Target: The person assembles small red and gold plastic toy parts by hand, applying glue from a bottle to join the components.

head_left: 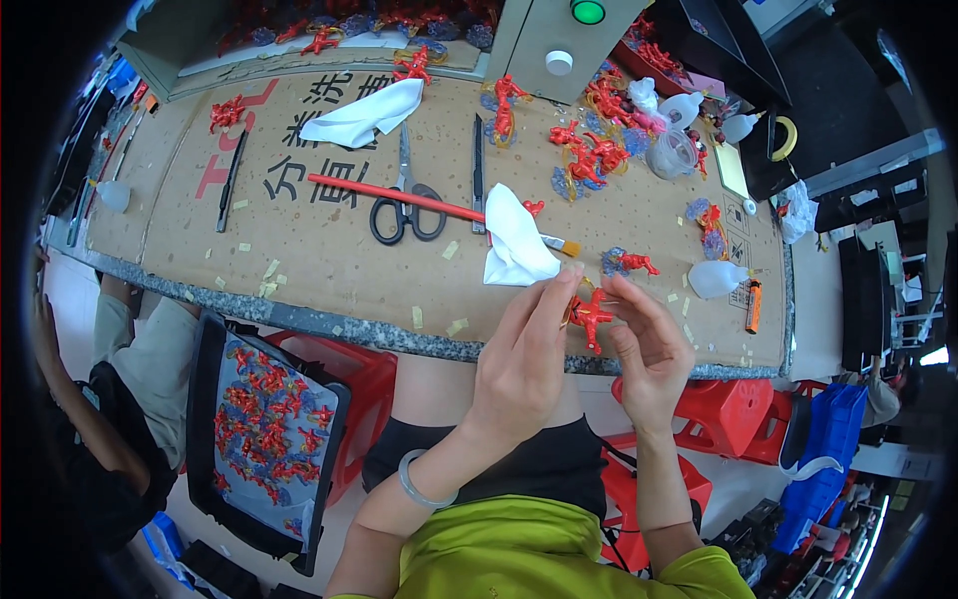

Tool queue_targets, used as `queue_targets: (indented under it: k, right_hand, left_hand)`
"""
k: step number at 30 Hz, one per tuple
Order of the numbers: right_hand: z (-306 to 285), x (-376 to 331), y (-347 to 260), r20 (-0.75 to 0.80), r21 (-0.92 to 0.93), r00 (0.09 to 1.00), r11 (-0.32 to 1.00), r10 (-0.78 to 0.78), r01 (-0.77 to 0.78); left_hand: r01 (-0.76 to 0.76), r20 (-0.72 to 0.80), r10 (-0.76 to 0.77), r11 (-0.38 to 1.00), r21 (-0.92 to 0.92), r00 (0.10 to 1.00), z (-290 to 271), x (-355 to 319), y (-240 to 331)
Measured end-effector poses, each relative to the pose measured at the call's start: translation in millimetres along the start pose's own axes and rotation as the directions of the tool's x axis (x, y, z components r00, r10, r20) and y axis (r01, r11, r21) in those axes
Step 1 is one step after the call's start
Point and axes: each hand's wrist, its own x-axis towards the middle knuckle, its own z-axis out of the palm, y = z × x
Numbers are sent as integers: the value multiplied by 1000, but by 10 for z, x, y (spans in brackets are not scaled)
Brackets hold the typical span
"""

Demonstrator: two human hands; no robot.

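Note:
A small red figurine (593, 317) is held between my hands at the table's front edge. My left hand (521, 364) pinches it from the left with the fingers pressed together. My right hand (654, 349) curls around its right side, fingertips and thumb at the figurine. Just beyond my left fingertips lies a crumpled white cloth (516, 245), over one end of a red stick (394, 195). A brush (562, 245) pokes out beside the cloth. Another red figurine with a blue translucent base (629, 263) lies past my right fingers.
Black-handled scissors (407, 200), cutter knives (478, 160) and another white cloth (367, 113) lie on the cardboard-covered table (379, 270). At right are a squeeze bottle (717, 280), an orange lighter (753, 306) and clustered figurines (589, 160). A black tray (205, 419) of figurines sits lower left, beside another person's leg.

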Motion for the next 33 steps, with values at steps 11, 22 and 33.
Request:
queue_targets:
  k: [11,22,33]
  right_hand:
    - [-177,166,-272,81,-451,892,782,-444,430]
    - [-1170,1454,-872,-21,-705,851,611,-524,359]
    - [-2318,4467,345,-385,-878,836,435,-391,-201]
  left_hand:
    - [-14,84,18,999,-47,996,50,-9,144]
    - [155,-35,-164,970,-185,986,-89,-58,-176]
    - [68,-57,-47,892,446,997,-39,-173,-276]
